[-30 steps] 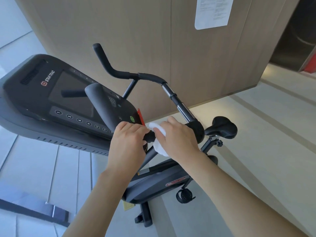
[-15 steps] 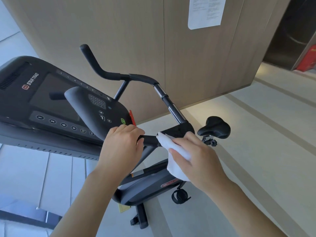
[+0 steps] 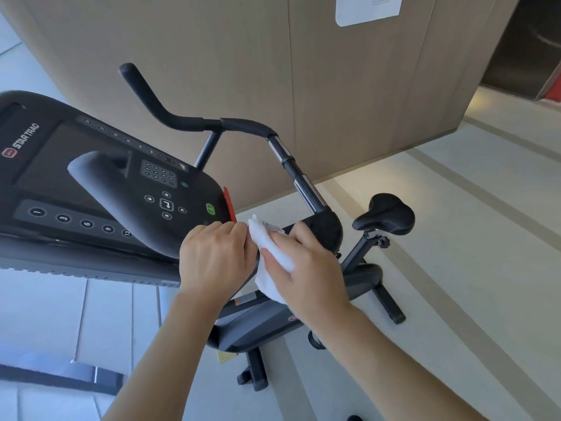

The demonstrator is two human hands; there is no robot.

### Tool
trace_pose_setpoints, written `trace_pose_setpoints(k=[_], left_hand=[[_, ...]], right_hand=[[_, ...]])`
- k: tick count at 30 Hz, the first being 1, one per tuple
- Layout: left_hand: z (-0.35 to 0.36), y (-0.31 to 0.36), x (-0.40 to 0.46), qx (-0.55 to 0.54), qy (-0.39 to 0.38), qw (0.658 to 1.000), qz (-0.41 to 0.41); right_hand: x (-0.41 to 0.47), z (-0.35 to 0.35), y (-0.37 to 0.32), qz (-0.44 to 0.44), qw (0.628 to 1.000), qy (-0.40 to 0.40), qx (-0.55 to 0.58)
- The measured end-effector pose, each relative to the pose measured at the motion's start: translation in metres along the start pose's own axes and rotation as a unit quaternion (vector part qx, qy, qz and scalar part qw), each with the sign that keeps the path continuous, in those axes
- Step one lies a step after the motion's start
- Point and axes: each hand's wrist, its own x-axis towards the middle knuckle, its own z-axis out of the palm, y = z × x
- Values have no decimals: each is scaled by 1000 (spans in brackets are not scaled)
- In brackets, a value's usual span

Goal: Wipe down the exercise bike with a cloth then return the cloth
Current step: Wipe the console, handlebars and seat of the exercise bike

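Cloth is bunched under right hand at the handlebar junction; left hand grips the bar alongside. Risk: loose lower fold slips free mid-stroke, skipping the joint.

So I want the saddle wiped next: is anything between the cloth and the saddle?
Yes: the black handlebar joint sits between the cloth, held in the right hand, and the saddle. Going round it looks easy.

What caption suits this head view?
Right hand presses white cloth on exercise bike handlebar junction; left hand alongside.
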Motion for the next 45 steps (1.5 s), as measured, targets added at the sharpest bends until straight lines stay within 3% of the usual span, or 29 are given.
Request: trace_pose_setpoints(k=[7, 15, 21, 26, 32, 40, 45], left_hand=[[5, -1, -5, -13, 9, 1000, 8], [8, -1, -6, -4, 13, 1000, 15], [8, -2, -7, -27, 27, 999, 20], [6, -1, -6, -27, 29, 999, 20], [6, 1, -5, -33, 37, 999, 5], [1, 7, -2, -16, 8, 999, -37], [2, 20, -4, 27, 6, 996, -86]], right_hand=[[-16, -10, 48, -20, 998, 57, -35], [-26, -14, 69, 85, 992, 94, -1], [-17, 15, 17, 17, 996, 84, 16], [-22, 2, 39, -28, 998, 58, -24], [-24, -30, 70, 46, 998, 37, -27], [-12, 5, 14, -32, 998, 44, 18], [-1, -9, 45, -126, 992, 6, 19]])
